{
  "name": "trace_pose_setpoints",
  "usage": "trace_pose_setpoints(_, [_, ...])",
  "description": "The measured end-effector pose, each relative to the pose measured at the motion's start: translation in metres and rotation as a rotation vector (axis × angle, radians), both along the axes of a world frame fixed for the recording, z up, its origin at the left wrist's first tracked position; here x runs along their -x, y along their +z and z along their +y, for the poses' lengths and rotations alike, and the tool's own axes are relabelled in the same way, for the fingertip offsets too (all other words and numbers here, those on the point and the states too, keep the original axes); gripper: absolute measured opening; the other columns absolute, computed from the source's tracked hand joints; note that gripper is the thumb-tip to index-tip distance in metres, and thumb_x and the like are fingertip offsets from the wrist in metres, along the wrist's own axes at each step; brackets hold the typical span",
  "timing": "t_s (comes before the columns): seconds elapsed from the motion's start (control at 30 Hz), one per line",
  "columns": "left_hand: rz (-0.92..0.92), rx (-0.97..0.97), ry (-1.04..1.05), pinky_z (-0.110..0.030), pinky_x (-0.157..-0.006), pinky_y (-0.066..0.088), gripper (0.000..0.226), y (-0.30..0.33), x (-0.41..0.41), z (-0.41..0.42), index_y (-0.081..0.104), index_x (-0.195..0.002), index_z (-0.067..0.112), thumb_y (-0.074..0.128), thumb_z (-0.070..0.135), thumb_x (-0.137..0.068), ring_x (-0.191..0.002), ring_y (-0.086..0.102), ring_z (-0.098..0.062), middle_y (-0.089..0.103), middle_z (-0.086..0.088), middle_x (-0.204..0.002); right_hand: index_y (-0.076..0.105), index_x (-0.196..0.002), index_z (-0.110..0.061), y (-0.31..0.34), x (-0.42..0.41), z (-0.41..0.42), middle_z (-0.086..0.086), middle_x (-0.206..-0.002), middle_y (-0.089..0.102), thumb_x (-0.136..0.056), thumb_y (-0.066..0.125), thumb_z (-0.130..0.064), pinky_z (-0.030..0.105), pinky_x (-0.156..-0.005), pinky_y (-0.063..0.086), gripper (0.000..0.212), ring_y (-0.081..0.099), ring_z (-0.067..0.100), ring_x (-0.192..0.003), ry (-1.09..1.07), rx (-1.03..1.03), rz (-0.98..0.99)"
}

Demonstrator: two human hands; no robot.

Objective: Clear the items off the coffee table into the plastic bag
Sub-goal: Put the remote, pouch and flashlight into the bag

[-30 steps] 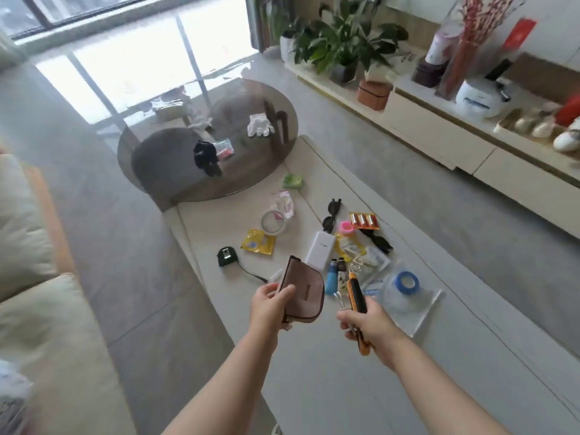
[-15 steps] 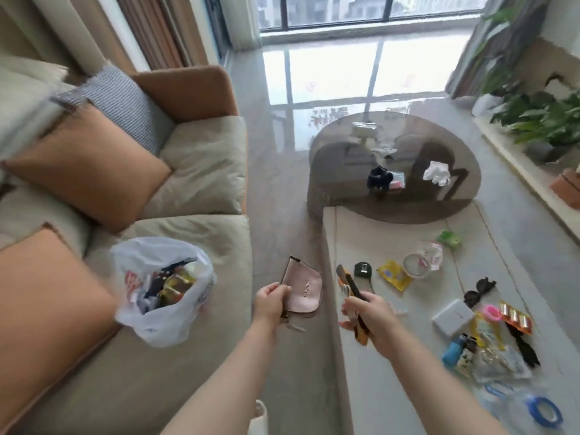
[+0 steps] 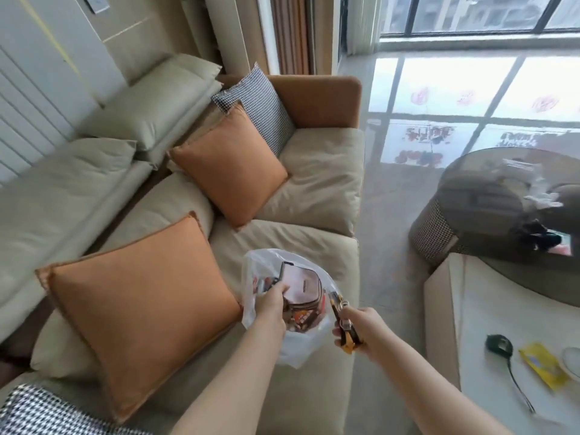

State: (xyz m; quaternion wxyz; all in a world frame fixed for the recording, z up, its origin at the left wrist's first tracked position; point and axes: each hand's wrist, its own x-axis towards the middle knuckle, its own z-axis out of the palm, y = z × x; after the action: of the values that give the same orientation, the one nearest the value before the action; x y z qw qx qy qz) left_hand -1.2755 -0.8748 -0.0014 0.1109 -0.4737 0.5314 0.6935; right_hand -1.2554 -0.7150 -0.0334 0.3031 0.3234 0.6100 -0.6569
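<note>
A white plastic bag (image 3: pixel 293 350) sits open on the beige sofa seat with several items inside. My left hand (image 3: pixel 270 306) holds a pink-brown pouch (image 3: pixel 301 285) over the bag's mouth. Just to the bag's right, my right hand (image 3: pixel 361 329) grips an orange-and-black utility knife (image 3: pixel 342 321) with some metal clips. The cream coffee table (image 3: pixel 489 315) lies at the lower right. On it I see a black tape measure (image 3: pixel 499 343), a yellow packet (image 3: pixel 541 365) and the rim of a tape roll (image 3: pixel 571 362).
Two orange cushions (image 3: pixel 138 309) and a checked cushion (image 3: pixel 260 105) lean on the sofa (image 3: pixel 317 174) left of the bag. A round dark glass table (image 3: pixel 502 196) with a white glove and black item stands at the right. Glossy floor runs between sofa and tables.
My view swung left from the coffee table to the sofa. Both hands moved left to the bag; the pouch now hangs over its opening and the knife is beside it.
</note>
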Motion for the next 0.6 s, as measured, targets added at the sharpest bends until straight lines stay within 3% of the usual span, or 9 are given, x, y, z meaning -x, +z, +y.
trace_pose_setpoints(0.13, [-0.142, -0.044, -0.001, -0.047, -0.101, 0.039, 0.048, -0.011, 0.022, -0.044, 0.046, -0.134, 0.004, 0.058, 0.015, -0.089, -0.125, 0.049, -0.033, 0.053, -0.015, -0.134, 0.058, -0.093, 0.003, -0.016, 0.028, -0.049, 0.016, -0.066, 0.063, -0.085, 0.050, -0.009, 0.027, -0.047, 0.054, 0.016, 0.060, 0.021, -0.040, 0.122, -0.096, -0.065])
trace_pose_setpoints(0.2, [-0.187, -0.113, -0.018, -0.052, -0.097, 0.040, 0.044, -0.021, 0.034, -0.059, 0.044, -0.134, 0.004, 0.054, 0.015, -0.092, -0.116, 0.053, -0.035, 0.055, -0.016, -0.129, 0.058, -0.101, 0.002, -0.029, 0.040, -0.069, 0.015, -0.068, 0.065, -0.086, 0.053, -0.012, 0.024, -0.044, 0.053, 0.020, 0.061, 0.019, -0.041, 0.147, -0.125, -0.082])
trace_pose_setpoints(0.27, [-0.186, -0.151, -0.005, -0.049, -0.081, 0.045, 0.041, -0.035, 0.045, -0.072, 0.045, -0.132, 0.002, 0.052, 0.013, -0.093, -0.092, 0.059, -0.034, 0.060, -0.020, -0.115, 0.059, -0.098, -0.002, -0.042, 0.052, -0.087, 0.013, -0.075, 0.064, -0.087, 0.055, -0.014, 0.024, -0.052, 0.054, 0.017, 0.062, 0.020, -0.054, 0.176, -0.191, -0.085])
trace_pose_setpoints(0.37, [-0.200, -0.131, 0.003, -0.042, -0.072, 0.048, 0.035, -0.066, 0.060, -0.087, 0.050, -0.125, 0.000, 0.055, 0.008, -0.091, -0.085, 0.059, -0.032, 0.062, -0.019, -0.102, 0.054, -0.089, -0.008, -0.062, 0.068, -0.106, 0.012, -0.080, 0.059, -0.085, 0.054, -0.012, 0.028, -0.060, 0.049, 0.006, 0.057, 0.022, -0.067, 0.190, -0.272, -0.090])
trace_pose_setpoints(0.43, [-0.210, -0.099, 0.009, -0.042, -0.078, 0.052, 0.034, -0.092, 0.067, -0.093, 0.054, -0.119, -0.001, 0.059, 0.004, -0.086, -0.087, 0.061, -0.031, 0.062, -0.017, -0.097, 0.052, -0.087, -0.008, -0.082, 0.079, -0.114, 0.010, -0.074, 0.054, -0.086, 0.052, -0.009, 0.026, -0.055, 0.043, 0.002, 0.051, 0.020, -0.062, 0.168, -0.282, -0.112])
trace_pose_setpoints(0.53, [-0.207, -0.054, 0.012, -0.044, -0.095, 0.050, 0.024, -0.131, 0.076, -0.098, 0.059, -0.105, -0.001, 0.064, 0.000, -0.081, -0.104, 0.062, -0.034, 0.064, -0.019, -0.107, 0.051, -0.089, -0.005, -0.108, 0.096, -0.126, 0.009, -0.067, 0.047, -0.088, 0.048, -0.008, 0.023, -0.053, 0.036, 0.005, 0.043, 0.019, -0.057, 0.127, -0.304, -0.140])
trace_pose_setpoints(0.6, [-0.183, -0.013, -0.001, -0.041, -0.091, 0.049, 0.031, -0.153, 0.082, -0.101, 0.061, -0.110, -0.006, 0.066, -0.003, -0.079, -0.097, 0.062, -0.031, 0.065, -0.019, -0.106, 0.050, -0.094, -0.006, -0.125, 0.107, -0.133, 0.008, -0.066, 0.045, -0.087, 0.045, -0.005, 0.027, -0.055, 0.035, 0.008, 0.043, 0.019, -0.058, 0.082, -0.291, -0.127])
